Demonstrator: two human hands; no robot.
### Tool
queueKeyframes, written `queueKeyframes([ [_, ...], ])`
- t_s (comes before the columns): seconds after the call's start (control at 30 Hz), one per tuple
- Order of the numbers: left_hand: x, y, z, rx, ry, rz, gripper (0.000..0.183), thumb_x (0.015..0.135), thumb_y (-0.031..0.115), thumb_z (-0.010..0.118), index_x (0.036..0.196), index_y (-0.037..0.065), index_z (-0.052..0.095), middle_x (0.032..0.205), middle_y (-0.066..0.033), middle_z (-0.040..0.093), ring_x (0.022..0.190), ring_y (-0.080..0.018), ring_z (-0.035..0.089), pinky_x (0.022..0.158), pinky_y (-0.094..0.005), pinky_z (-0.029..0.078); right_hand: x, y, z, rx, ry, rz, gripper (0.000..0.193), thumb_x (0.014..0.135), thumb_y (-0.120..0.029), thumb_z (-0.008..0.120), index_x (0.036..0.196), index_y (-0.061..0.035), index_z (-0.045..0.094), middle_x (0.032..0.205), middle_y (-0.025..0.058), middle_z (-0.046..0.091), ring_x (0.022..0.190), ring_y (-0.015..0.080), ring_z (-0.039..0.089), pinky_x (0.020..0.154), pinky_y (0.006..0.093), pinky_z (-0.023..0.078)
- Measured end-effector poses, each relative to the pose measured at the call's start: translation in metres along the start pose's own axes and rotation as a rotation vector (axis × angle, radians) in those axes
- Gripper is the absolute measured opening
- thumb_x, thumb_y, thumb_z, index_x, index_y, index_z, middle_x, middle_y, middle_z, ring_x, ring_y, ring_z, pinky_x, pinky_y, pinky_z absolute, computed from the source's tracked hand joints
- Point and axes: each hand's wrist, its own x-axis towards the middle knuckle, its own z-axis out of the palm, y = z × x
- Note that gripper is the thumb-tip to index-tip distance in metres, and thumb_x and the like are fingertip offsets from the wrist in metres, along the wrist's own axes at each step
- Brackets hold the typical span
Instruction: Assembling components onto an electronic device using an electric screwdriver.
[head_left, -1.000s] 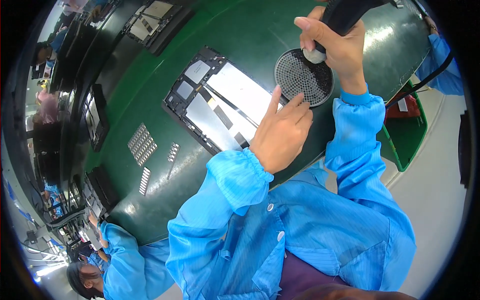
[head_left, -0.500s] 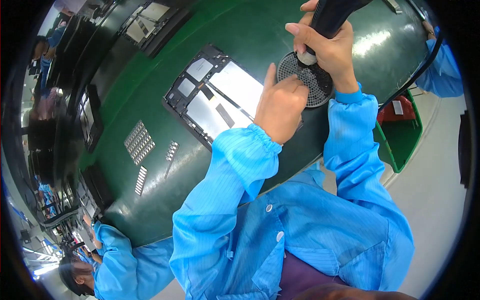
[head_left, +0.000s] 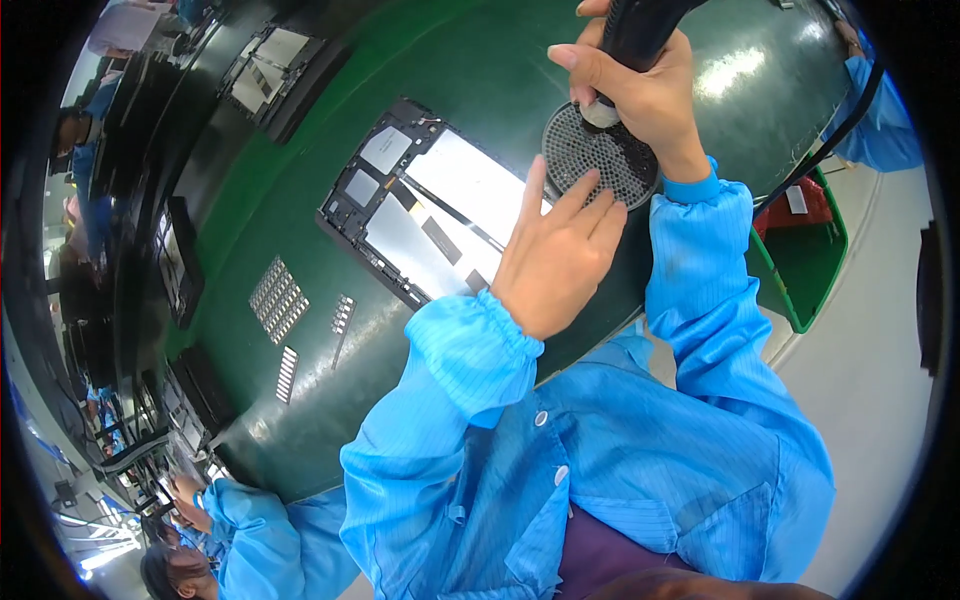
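Note:
My right hand (head_left: pixel 655 105) is wrapped round a thick black handheld tool (head_left: pixel 640 35) with a pale, rounded tip. Its upper end runs out of view. The tip hangs over the far edge of a round grey perforated tray (head_left: pixel 580 145), and small dark pieces lie heaped on the tray's right side. Over the tray's near edge, my left hand (head_left: pixel 560 260) is open, its fingers apart and index stretched out. Whether the fingertips touch the tray I cannot tell. Left of that hand lies an opened tablet (head_left: pixel 430 190) with silver battery panels, its near right corner hidden.
Small sheets of metallic parts (head_left: pixel 279 300) lie on the green table (head_left: pixel 330 430) at left. Another opened device (head_left: pixel 265 75) sits at the far left. A green bin (head_left: pixel 810 270) stands at right below a black cable (head_left: pixel 835 140). Co-workers' sleeves (head_left: pixel 885 125) show at both sides.
My left hand has drawn back toward me, and its curled fingers have spread out. My right hand still grips the black tool near the tray. The whole view has shifted slightly.

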Motion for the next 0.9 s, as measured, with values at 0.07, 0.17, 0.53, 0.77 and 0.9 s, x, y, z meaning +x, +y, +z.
queueKeyframes([
  [0.07, -0.005, 0.006, -0.009, -0.074, 0.061, 0.004, 0.041, 0.067, -0.004, 0.059, 0.108, 0.002, 0.060, 0.104, -0.0115, 0.062, 0.111, -0.0272, 0.055, 0.100, -0.0516, 0.035, 0.001, 0.000, 0.000, 0.000, -0.015, 0.006, 0.034, 0.076, 0.000, 0.073, 0.102, -0.0005, 0.051, 0.060, 0.0042, 0.058, 0.045, 0.0089, 0.053, 0.040, 0.0209, 0.039],
  [0.17, -0.013, 0.008, -0.023, -0.248, 0.082, -0.018, 0.040, 0.065, -0.006, 0.061, 0.104, 0.002, 0.062, 0.093, -0.0122, 0.064, 0.090, -0.0267, 0.062, 0.083, -0.0409, 0.047, 0.000, 0.000, -0.001, 0.005, -0.019, 0.025, 0.033, 0.076, 0.000, 0.072, 0.101, -0.0005, 0.051, 0.060, 0.0042, 0.058, 0.045, 0.0086, 0.053, 0.039, 0.0205, 0.038],
  [0.53, -0.069, -0.018, -0.066, -0.357, 0.407, -0.603, 0.019, 0.088, 0.001, 0.056, 0.105, -0.003, 0.064, 0.078, -0.0093, 0.058, 0.060, -0.0139, 0.056, 0.053, -0.0250, 0.045, 0.008, 0.017, -0.003, -0.048, -0.030, 0.039, 0.035, 0.073, -0.005, 0.077, 0.097, -0.0001, 0.052, 0.059, 0.0027, 0.058, 0.044, 0.0075, 0.053, 0.039, 0.0198, 0.038],
  [0.77, -0.121, -0.037, -0.065, -0.568, 0.512, -0.820, 0.026, 0.093, 0.009, 0.055, 0.116, -0.002, 0.060, 0.087, -0.0065, 0.063, 0.066, -0.0080, 0.054, 0.061, -0.0208, 0.045, 0.002, 0.010, 0.003, -0.060, -0.024, 0.060, 0.033, 0.074, -0.004, 0.076, 0.096, -0.0002, 0.052, 0.058, 0.0030, 0.058, 0.043, 0.0079, 0.052, 0.038, 0.0202, 0.038],
  [0.9, -0.144, -0.039, -0.065, -0.598, 0.620, -0.924, 0.025, 0.089, 0.009, 0.061, 0.112, -0.003, 0.062, 0.090, -0.0117, 0.068, 0.071, -0.0095, 0.059, 0.067, -0.0212, 0.049, 0.002, 0.006, 0.002, -0.073, 0.004, 0.040, 0.030, 0.074, -0.002, 0.074, 0.095, -0.0001, 0.052, 0.058, 0.0037, 0.058, 0.043, 0.0087, 0.053, 0.038, 0.0207, 0.038],
])
